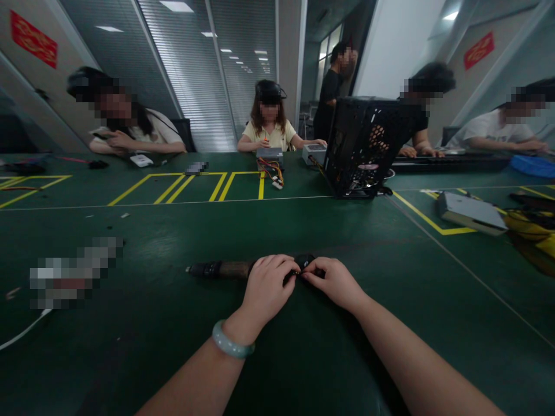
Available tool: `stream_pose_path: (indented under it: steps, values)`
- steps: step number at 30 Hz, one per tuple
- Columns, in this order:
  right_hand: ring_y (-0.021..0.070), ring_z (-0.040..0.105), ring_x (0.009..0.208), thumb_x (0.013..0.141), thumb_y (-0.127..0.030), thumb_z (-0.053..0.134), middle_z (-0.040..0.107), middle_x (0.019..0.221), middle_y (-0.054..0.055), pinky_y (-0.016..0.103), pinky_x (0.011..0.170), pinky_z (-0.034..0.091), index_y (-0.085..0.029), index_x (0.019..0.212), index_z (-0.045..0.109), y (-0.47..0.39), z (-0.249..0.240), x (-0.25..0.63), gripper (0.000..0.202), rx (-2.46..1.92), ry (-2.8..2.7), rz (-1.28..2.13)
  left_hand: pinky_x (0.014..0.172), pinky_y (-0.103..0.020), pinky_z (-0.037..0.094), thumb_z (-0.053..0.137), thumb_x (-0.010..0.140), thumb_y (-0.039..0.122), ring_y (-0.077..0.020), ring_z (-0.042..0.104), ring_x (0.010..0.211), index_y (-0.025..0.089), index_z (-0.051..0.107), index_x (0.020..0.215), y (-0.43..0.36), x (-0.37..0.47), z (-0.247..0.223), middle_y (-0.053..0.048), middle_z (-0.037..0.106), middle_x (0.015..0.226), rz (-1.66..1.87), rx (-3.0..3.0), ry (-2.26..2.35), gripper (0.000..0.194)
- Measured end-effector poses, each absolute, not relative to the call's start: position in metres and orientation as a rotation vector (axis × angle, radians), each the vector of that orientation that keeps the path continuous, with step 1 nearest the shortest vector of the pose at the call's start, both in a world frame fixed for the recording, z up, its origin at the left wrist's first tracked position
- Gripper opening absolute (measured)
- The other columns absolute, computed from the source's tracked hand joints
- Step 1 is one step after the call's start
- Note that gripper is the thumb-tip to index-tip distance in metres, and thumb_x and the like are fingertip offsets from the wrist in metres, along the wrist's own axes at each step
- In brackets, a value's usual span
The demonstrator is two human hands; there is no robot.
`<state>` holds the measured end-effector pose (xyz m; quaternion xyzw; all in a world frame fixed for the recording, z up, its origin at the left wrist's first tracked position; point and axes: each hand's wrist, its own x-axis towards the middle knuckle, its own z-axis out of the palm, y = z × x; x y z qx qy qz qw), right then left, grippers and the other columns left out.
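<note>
A dark electric screwdriver (221, 270) lies on the green table in front of me, its narrow tip pointing left. My left hand (269, 283) is closed over its right end, with a pale green bangle on the wrist. Fingertips of my right hand (332, 280) pinch together close to those of the left, around a small dark part that I cannot make out. Just behind the fingers shows a rounded black piece (306, 260). My hands hide where it meets the screwdriver.
Across the table (173, 231) stand a black computer case (364, 147), a power supply (269, 155) with loose cables and another grey box (470, 212). A blurred object (78, 274) with a white cable lies left. Several people sit opposite; one stands behind.
</note>
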<state>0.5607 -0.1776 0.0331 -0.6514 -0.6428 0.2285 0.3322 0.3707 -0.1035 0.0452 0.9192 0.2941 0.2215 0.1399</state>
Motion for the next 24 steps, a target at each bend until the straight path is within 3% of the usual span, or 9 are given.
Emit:
stream_pose_path:
  steps: [24]
  values:
    - [0.016,0.059,0.075,0.086,-0.029,0.064,0.067,0.083,0.0,0.027,0.073,0.042,-0.022,0.083,0.07,-0.1776,0.0336,0.5618,0.01,-1.713,-1.69,0.602,0.094,-0.043,0.042,0.06,0.085,0.018,-0.0225,0.058,0.102,0.025,0.06,0.095,-0.1045,0.3725,0.0477,0.0,0.065,0.106,0.665,2.619,0.89,0.012]
